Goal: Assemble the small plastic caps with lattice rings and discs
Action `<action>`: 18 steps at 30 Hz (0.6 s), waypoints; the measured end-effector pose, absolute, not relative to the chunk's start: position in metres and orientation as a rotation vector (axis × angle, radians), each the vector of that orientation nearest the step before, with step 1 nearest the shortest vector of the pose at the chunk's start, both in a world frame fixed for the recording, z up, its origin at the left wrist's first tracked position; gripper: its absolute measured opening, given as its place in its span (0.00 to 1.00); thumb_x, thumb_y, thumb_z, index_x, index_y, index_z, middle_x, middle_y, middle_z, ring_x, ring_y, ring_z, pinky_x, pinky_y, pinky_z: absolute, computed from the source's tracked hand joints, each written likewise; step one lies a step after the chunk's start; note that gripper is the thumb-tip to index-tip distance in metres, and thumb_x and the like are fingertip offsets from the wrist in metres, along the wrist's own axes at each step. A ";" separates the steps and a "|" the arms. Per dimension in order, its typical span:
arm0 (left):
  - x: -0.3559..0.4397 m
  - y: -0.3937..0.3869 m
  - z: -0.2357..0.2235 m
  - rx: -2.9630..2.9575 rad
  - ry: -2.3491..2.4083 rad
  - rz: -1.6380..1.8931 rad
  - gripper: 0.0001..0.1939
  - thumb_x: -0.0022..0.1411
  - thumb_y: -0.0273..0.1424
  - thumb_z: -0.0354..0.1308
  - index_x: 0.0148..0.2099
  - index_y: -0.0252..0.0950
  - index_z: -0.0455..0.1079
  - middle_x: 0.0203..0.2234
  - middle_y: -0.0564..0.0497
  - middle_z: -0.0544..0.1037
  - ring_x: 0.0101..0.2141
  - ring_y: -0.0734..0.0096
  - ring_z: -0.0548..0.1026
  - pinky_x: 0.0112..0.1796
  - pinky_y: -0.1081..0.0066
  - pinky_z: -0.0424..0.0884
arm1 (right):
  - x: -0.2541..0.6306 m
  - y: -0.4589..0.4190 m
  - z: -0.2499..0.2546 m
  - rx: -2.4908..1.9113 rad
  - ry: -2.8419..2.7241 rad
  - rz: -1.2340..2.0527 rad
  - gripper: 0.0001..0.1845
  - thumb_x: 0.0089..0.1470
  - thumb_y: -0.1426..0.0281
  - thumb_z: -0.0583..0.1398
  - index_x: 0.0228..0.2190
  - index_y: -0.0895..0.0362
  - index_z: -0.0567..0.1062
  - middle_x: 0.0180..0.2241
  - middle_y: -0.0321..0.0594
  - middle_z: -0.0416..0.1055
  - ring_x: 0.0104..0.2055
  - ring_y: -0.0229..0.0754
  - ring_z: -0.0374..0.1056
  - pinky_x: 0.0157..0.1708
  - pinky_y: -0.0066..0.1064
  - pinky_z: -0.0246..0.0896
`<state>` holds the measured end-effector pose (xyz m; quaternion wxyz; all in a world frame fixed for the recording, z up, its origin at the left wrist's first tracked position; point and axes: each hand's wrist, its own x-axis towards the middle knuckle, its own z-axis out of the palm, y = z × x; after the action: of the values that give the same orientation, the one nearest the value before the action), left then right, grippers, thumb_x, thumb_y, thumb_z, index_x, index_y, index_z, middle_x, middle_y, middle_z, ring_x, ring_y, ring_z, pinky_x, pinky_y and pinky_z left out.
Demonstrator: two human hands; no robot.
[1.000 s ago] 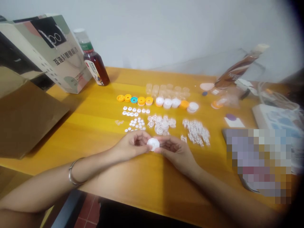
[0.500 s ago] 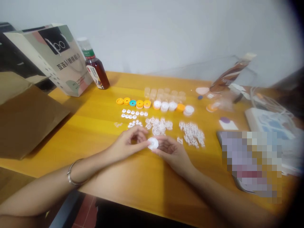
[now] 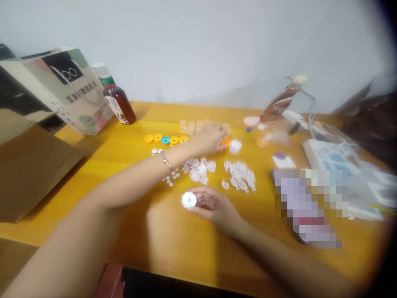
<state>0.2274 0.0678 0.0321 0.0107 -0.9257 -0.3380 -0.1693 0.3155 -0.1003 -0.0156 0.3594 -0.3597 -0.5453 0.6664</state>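
Observation:
My right hand pinches a round white plastic cap at its edge, low above the table's near side. My left hand is stretched out over the row of round caps, its fingertips beside an orange cap. Motion blurs those fingers, and whether they grip anything is unclear. A white cap sits at the row's right end. Several orange caps and a blue cap show left of my forearm, which hides part of the row and some small white discs.
Two piles of white lattice pieces lie mid-table, with clear small cups behind. A dark red bottle, paper bag and cardboard box stand left. Right are a brown-labelled bottle and a blurred-out device.
My left hand has let go of the white cap and reached forward and right over the row. My right hand keeps the cap, slightly lower and left in view; the camera view has shifted.

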 end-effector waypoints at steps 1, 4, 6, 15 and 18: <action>0.233 0.072 0.030 -2.870 -1.048 -0.496 0.15 0.57 0.32 0.52 0.44 0.29 0.68 0.39 0.42 0.69 0.42 0.58 0.64 0.44 0.61 0.58 | 0.315 -0.100 -0.016 -0.926 -1.411 1.719 0.17 0.40 0.71 0.65 0.37 0.54 0.72 0.32 0.36 0.75 0.34 0.36 0.72 0.39 0.32 0.69; 0.244 0.079 0.025 -2.840 -1.064 -0.442 0.16 0.55 0.33 0.53 0.42 0.26 0.69 0.38 0.39 0.69 0.41 0.55 0.65 0.42 0.61 0.58 | 0.315 -0.100 -0.015 -0.922 -1.421 1.716 0.17 0.40 0.71 0.65 0.36 0.55 0.72 0.32 0.36 0.75 0.34 0.36 0.72 0.38 0.31 0.69; 0.248 0.081 0.023 -2.852 -1.095 -0.424 0.16 0.54 0.32 0.54 0.41 0.25 0.69 0.37 0.38 0.69 0.41 0.55 0.65 0.42 0.61 0.59 | 0.315 -0.100 -0.015 -0.918 -1.420 1.720 0.17 0.40 0.72 0.65 0.37 0.55 0.72 0.32 0.36 0.75 0.34 0.35 0.72 0.38 0.31 0.68; 0.242 0.085 0.024 -2.927 -1.198 -0.568 0.16 0.52 0.34 0.57 0.41 0.29 0.68 0.37 0.42 0.68 0.40 0.58 0.65 0.43 0.61 0.59 | 0.315 -0.099 -0.016 -0.919 -1.409 1.739 0.17 0.40 0.73 0.65 0.36 0.55 0.72 0.32 0.36 0.75 0.34 0.35 0.71 0.39 0.30 0.67; 0.242 0.085 0.023 -2.917 -1.178 -0.503 0.17 0.51 0.34 0.58 0.42 0.28 0.68 0.38 0.41 0.68 0.40 0.57 0.65 0.43 0.61 0.59 | 0.314 -0.099 -0.016 -0.929 -1.401 1.735 0.17 0.39 0.73 0.65 0.36 0.55 0.72 0.32 0.36 0.75 0.34 0.35 0.71 0.39 0.30 0.67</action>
<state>0.2424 0.0853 0.0235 -0.0220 -0.9153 -0.3698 -0.1579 0.3142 -0.0994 -0.0161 0.3550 -0.3593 -0.5422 0.6714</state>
